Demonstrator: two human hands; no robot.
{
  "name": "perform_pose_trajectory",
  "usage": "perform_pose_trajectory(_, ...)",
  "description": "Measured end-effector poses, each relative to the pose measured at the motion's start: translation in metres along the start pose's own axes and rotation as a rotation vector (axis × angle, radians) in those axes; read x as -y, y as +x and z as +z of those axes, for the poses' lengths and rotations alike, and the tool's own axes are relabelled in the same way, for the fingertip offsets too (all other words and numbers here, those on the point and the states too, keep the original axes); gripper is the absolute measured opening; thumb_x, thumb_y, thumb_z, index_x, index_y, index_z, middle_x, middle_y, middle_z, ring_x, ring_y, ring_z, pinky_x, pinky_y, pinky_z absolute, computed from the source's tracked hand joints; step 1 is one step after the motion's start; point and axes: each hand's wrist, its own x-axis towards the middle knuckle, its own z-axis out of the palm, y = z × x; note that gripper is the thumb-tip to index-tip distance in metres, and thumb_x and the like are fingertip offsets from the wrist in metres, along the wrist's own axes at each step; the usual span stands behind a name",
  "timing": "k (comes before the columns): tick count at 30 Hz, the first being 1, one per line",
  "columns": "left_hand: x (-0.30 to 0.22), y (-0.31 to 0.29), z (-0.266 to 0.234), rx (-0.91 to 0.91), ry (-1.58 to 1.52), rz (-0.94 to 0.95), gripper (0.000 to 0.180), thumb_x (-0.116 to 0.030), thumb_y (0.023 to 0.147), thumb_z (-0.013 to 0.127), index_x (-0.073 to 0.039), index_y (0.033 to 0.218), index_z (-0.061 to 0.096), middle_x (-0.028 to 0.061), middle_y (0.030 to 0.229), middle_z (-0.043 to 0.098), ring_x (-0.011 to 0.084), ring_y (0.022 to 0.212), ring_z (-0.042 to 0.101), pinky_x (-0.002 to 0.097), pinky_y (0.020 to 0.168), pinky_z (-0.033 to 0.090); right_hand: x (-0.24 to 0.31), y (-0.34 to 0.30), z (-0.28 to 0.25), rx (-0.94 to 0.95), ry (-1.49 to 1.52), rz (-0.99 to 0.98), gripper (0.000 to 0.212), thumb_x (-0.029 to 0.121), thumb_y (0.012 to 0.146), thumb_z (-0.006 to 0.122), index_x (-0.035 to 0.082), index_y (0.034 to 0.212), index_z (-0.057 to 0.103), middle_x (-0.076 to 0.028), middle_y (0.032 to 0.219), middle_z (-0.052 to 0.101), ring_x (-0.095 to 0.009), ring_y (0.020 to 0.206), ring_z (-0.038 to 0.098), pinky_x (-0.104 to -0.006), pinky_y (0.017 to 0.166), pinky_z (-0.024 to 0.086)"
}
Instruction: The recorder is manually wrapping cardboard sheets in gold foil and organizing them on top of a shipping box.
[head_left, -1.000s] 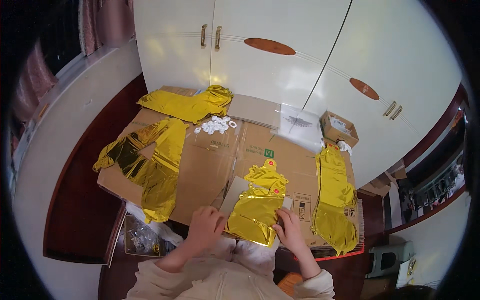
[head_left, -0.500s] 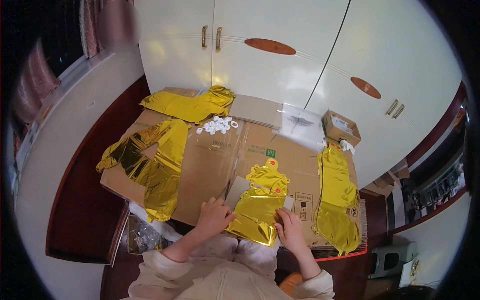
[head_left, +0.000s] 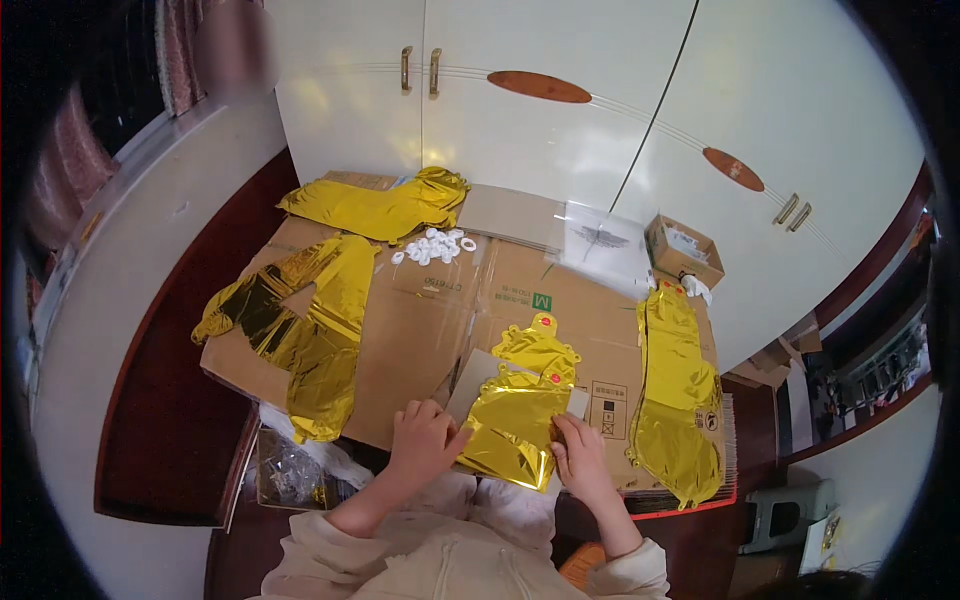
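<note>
A white cabinet (head_left: pixel 540 145) spans the top of the frame, behind a counter (head_left: pixel 415 340) covered with flattened brown cardboard.

The left hand (head_left: pixel 425 440) is at lower centre, fingers bent, thumb against the left edge of the near gold foil piece (head_left: pixel 515 430); whether it grips the foil cannot be told. The right hand (head_left: pixel 582 455) pinches the right edge of the same piece between thumb and fingertips. The near gold foil piece lies at lower centre, between the two hands, its lower edge toward the wearer and a red dot at its upper right.

A pale card (head_left: pixel 468 385) shows from beneath it at the left. Directly above is a smaller gold foil section (head_left: pixel 530 348), also with a red dot.

Outward from the hands:
- Left of frame: a bent gold foil shape (head_left: pixel 325 370).
- Right of frame: a long gold foil shape (head_left: pixel 672 400), lying lengthwise.
- Upper left of centre: a pile of white rings (head_left: pixel 433 247), just below a wide gold foil shape (head_left: pixel 360 208).
- Upper right of centre: a white sheet (head_left: pixel 605 262) with a dark print, beside an open cardboard box (head_left: pixel 705 264).
- Lower right: a grey stool (head_left: pixel 815 498) on the floor.
</note>
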Motion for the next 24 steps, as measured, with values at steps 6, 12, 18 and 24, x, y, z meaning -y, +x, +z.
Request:
perform_pose_trajectory(6,0.000,-0.008,-0.006,0.142,-0.050,-0.030,0.023,-0.033,0.080,0.072,-0.010,0.082,0.071,0.0077,0.105,0.054,0.0279,0.106,0.047,0.0470,0.088,0.036,0.000,-0.001,-0.003,0.022,0.007,-0.005,0.057,0.030,0.087,0.066,0.004,0.134,0.049,-0.016,0.133,0.051,-0.035,0.111,0.052,-0.0454,0.096,0.040)
perform_pose_trajectory(12,-0.005,-0.013,0.012,-0.008,0.186,0.013,0.020,-0.029,0.081,0.070,-0.009,0.081,0.070,0.0065,0.097,0.055,0.0272,0.100,0.048,0.0460,0.082,0.037,0.007,0.001,-0.009,0.045,0.009,-0.026,0.073,0.042,0.083,0.071,0.003,0.138,0.045,-0.016,0.134,0.050,-0.035,0.113,0.051,-0.0455,0.096,0.040)
perform_pose_trajectory(18,-0.010,-0.013,0.015,-0.082,0.329,0.106,0.019,-0.027,0.081,0.068,-0.009,0.075,0.065,0.0068,0.085,0.054,0.0260,0.089,0.051,0.0441,0.076,0.036,0.001,0.000,-0.001,0.022,-0.007,0.004,0.068,0.037,0.082,0.073,0.004,0.136,0.047,-0.015,0.133,0.050,-0.034,0.113,0.051,-0.0452,0.095,0.041)
perform_pose_trajectory(24,-0.012,-0.010,0.011,-0.199,0.409,0.139,0.015,-0.023,0.079,0.067,-0.012,0.072,0.059,0.0042,0.077,0.052,0.0225,0.081,0.052,0.0404,0.069,0.037,0.004,0.004,-0.001,-0.002,-0.017,0.000,0.058,0.031,0.083,0.072,0.009,0.132,0.053,-0.013,0.132,0.051,-0.032,0.112,0.051,-0.0445,0.093,0.042)
